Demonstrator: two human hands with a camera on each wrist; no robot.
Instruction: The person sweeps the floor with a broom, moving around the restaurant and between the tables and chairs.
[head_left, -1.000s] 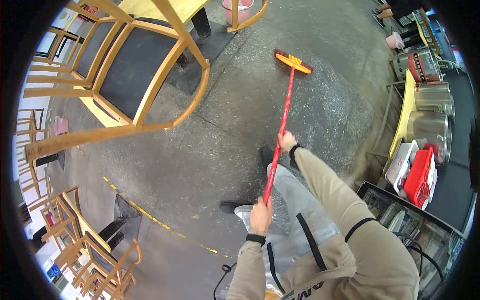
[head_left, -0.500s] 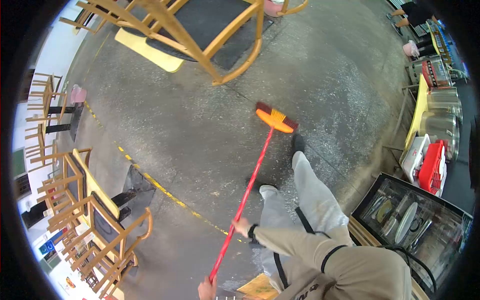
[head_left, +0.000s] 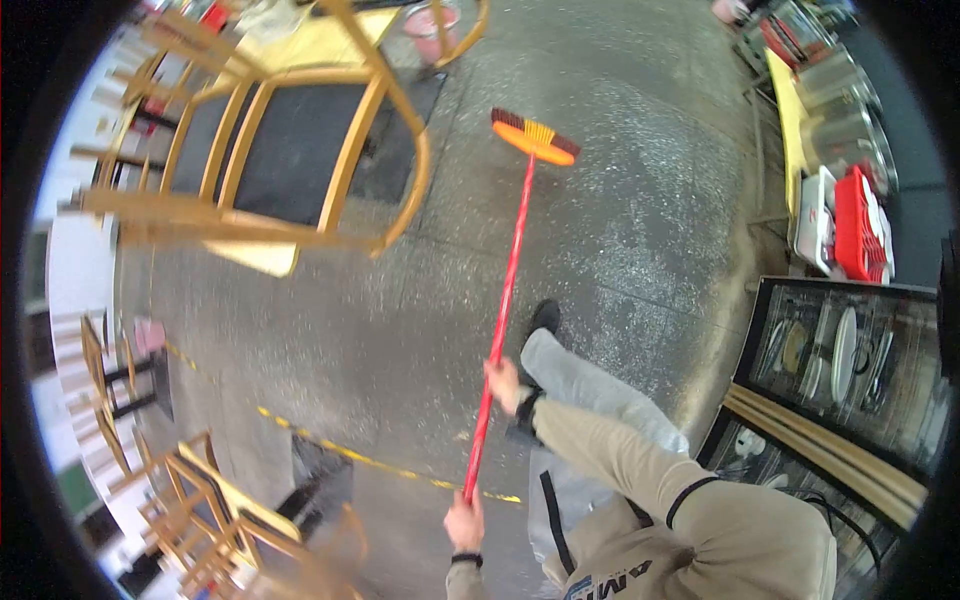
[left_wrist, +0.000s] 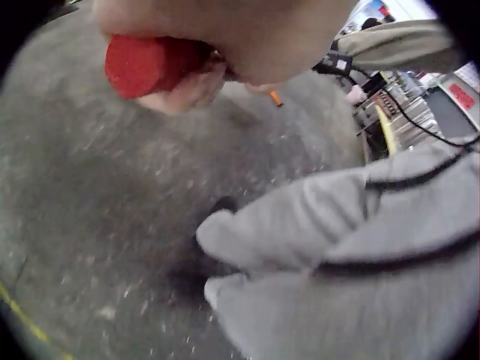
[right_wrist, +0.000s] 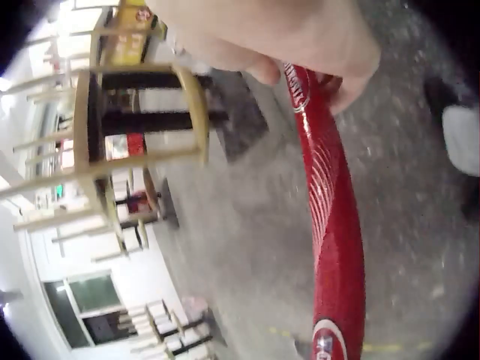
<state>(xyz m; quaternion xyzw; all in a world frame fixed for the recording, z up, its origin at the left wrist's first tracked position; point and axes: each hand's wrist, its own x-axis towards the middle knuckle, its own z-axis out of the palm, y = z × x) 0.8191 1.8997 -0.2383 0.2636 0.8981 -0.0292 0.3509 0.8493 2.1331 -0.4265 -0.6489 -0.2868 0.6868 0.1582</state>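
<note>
A push broom with a long red handle (head_left: 513, 255) slants away from me across the floor. Its orange head (head_left: 535, 138), with dark red and yellow bristles, lies out in front of my feet. My left hand (head_left: 464, 523) grips the handle near its top end, and the round red end cap (left_wrist: 135, 67) pokes out of that fist in the left wrist view. Lower down the shaft, my right hand (head_left: 505, 384) has its fingers wrapped around it. In the right wrist view the printed red shaft runs out of the right hand (right_wrist: 300, 45).
Upturned wooden chairs (head_left: 290, 150) rest on a table at the upper left, near a pink bucket (head_left: 432, 35). More chairs stand lower left. On the right are a glass-topped cabinet (head_left: 830, 350), a red basket (head_left: 858, 225) and large metal pots. A yellow line (head_left: 380, 462) crosses the floor.
The broom head came in close to my feet, then moved out forward again. Both hands swung back to the left and then forward, keeping their grip. The head view has shifted too.
</note>
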